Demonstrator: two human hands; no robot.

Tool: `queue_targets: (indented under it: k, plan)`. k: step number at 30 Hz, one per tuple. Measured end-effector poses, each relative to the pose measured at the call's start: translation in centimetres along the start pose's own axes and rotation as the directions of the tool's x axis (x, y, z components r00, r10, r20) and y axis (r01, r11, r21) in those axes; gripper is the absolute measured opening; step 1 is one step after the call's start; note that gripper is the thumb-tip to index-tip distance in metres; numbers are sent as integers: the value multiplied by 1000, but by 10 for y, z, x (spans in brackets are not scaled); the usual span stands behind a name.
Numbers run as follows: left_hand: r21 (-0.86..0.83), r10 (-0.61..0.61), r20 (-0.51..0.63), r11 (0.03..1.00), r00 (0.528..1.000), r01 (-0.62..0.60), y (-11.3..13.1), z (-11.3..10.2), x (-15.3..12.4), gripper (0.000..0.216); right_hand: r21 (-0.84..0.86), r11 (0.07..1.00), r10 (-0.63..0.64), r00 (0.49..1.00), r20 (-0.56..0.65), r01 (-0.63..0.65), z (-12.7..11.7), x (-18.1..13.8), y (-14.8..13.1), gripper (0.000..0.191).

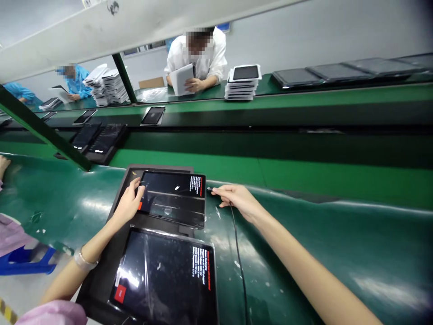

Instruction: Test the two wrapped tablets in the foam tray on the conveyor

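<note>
The far tablet is lying in a dark tray on the green table, just beyond a near tablet that is showing the same red-and-white text along its right side. The left hand is closing its fingers over the far tablet's left edge and steadying it. The right hand is pinching the end of a black cable right at the tablet's right edge. The plug is too small here to tell whether it is seated, though it seems to be just short of the edge. By my reading, connecting the cable is the step in hand. It is calling for the plug to be lined up square with the port while the left hand is bracing the tablet against the push.

The table's mat is rippling and catching glare. Beyond it, long green belts are carrying more tablets, and a person in a white coat is handling one beside a stack.
</note>
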State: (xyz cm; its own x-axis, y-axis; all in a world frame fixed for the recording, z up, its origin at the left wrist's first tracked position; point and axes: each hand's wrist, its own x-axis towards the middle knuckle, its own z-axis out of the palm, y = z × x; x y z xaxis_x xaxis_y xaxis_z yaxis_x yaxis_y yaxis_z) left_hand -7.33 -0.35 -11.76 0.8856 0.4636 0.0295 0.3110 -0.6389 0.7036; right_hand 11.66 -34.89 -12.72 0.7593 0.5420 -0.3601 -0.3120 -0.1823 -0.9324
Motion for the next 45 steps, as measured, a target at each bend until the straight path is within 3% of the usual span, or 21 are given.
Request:
queue_targets:
  k: [14, 18, 21, 23, 24, 25, 26, 27, 28, 29, 30, 31, 32, 33, 36, 38, 41, 42, 44, 45]
  plan:
    - [-71, -51, -41, 996, 998, 48, -1, 4, -6, 54, -12, 1000, 15, 998, 59, -14, 3, 9, -6, 53]
    - [-74, -76, -92, 995, 993, 70, 0, 2, -4, 43, -2, 1000, -17, 1000, 25, 17, 19, 15, -2, 61]
    - [-17, -95, -67, 995, 993, 94, 11, -4, -4, 44, 68, 998, -19, 999, 40, 16, 30, 14, 1, 69]
    - [121, 25, -84, 993, 996, -15, 29, -5, -14, 48, 134, 991, -13, 996, 83, 2, 28, 11, 3, 74]
    - [220, 147, -76, 967, 986, -127, 40, -3, -23, 51, 179, 984, -17, 996, 93, 0, 24, 9, 4, 75]
    - [316, 309, -31, 905, 951, -283, 53, 1, -36, 53, 228, 974, -29, 996, 89, 8, 17, 7, 6, 75]
    - [374, 444, 85, 815, 892, -442, 67, 7, -51, 53, 298, 954, -53, 996, 70, 29, 8, 4, 10, 71]
    - [365, 582, 245, 686, 776, -630, 79, 15, -67, 53, 364, 930, -81, 996, 49, 58, -3, 0, 15, 66]
    - [294, 703, 394, 514, 592, -806, 89, 23, -84, 58, 420, 904, -110, 993, 33, 86, -14, -5, 21, 61]
    - [217, 786, 469, 339, 403, -915, 97, 30, -99, 61, 469, 878, -126, 991, 35, 95, -24, -11, 29, 57]
    - [157, 824, 511, 190, 244, -969, 103, 37, -112, 63, 506, 859, -124, 991, 45, 84, -34, -17, 36, 54]
    - [116, 839, 529, 80, 130, -990, 106, 43, -122, 65, 541, 838, -111, 993, 43, 70, -43, -25, 44, 50]
    - [97, 842, 535, 22, 70, -995, 107, 46, -128, 63, 568, 821, -97, 995, 34, 60, -51, -32, 51, 46]
    - [86, 844, 534, 6, 52, -996, 107, 48, -131, 58, 584, 809, -86, 996, 14, 62, -56, -39, 56, 42]
    - [60, 870, 485, 68, 89, -996, 102, 47, -132, 47, 603, 793, -76, 996, -39, 84, -64, -53, 65, 34]
    - [51, 881, 462, 90, 104, -995, 99, 47, -132, 51, 604, 792, -78, 996, -46, 90, -63, -55, 65, 32]
    - [68, 852, 516, 62, 88, -996, 94, 47, -137, 68, 596, 798, -77, 996, -46, 89, -60, -54, 62, 32]
    - [60, 854, 512, 68, 89, -996, 92, 46, -139, 63, 593, 800, -76, 996, -46, 88, -59, -53, 61, 32]
    - [38, 884, 449, 121, 125, -992, 87, 40, -142, 49, 591, 802, -75, 996, -49, 90, -59, -53, 61, 31]
    - [33, 899, 405, 167, 166, -985, 85, 36, -143, 52, 591, 801, -77, 996, -50, 91, -59, -52, 61, 31]
